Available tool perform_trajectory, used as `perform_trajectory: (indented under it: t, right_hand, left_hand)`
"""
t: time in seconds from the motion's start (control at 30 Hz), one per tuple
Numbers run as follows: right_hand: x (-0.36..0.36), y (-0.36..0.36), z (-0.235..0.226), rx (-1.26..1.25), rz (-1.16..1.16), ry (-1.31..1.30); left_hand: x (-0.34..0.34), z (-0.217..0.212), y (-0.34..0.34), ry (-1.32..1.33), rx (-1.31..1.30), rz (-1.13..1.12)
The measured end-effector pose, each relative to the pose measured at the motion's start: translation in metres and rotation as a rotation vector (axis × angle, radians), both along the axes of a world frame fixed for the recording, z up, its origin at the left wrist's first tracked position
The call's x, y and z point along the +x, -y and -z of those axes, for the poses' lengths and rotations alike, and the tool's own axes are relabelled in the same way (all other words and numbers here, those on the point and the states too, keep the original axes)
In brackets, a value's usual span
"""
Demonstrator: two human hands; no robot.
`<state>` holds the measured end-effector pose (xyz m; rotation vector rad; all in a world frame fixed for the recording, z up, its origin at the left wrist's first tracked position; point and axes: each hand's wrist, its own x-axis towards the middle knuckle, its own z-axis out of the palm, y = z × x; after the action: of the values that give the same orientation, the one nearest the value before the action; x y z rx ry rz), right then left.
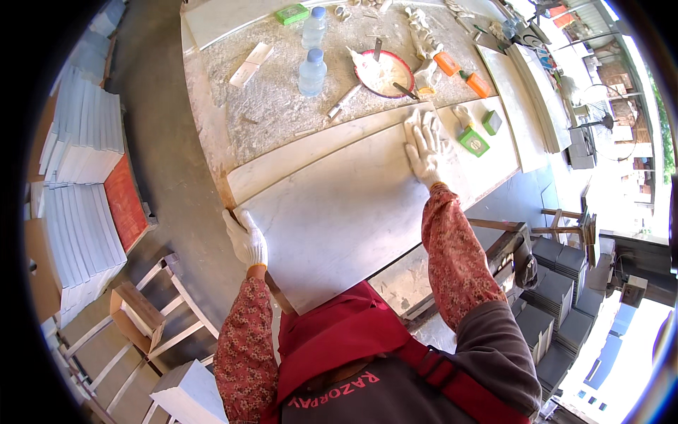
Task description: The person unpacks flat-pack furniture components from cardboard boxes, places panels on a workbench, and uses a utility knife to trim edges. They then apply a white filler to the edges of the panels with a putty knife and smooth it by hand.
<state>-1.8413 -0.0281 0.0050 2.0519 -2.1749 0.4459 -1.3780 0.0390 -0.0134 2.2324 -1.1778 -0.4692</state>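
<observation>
A large white marble-look slab lies flat on the work table in front of me, its near edge against my red apron. My left hand, in a white knit glove, rests along the slab's left edge with its fingers stretched out. Flat near the far right corner of the slab lies my right hand, gloved too, with fingers spread. Just right of it are a green block and a second green block. A narrower strip of slab runs along the far side.
Beyond the slab stand two water bottles, a red-rimmed bowl of pale paste with scrapers, and orange blocks. Stacked white tiles and a slatted rack stand left. Dark tile stacks and a fan are right.
</observation>
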Motion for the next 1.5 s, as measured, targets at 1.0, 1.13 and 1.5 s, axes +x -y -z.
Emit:
perform_trajectory:
  t: [1.0,1.13,1.5]
  right_hand:
    - [0.046,-0.023,-0.028,0.179,-0.231,0.234]
    - [-0.067,0.033,0.008,-0.039,0.073,0.082]
    - [0.119,-0.016,-0.035,-0.072,-0.07,0.187]
  left_hand:
    - [0.022,0.019,-0.009,-0.178,-0.043,0.092]
    - [0.011,0.002,-0.001,-0.194,-0.01,0.132]
    - [0.033,0.027,-0.007,-0.001,-0.021,0.183]
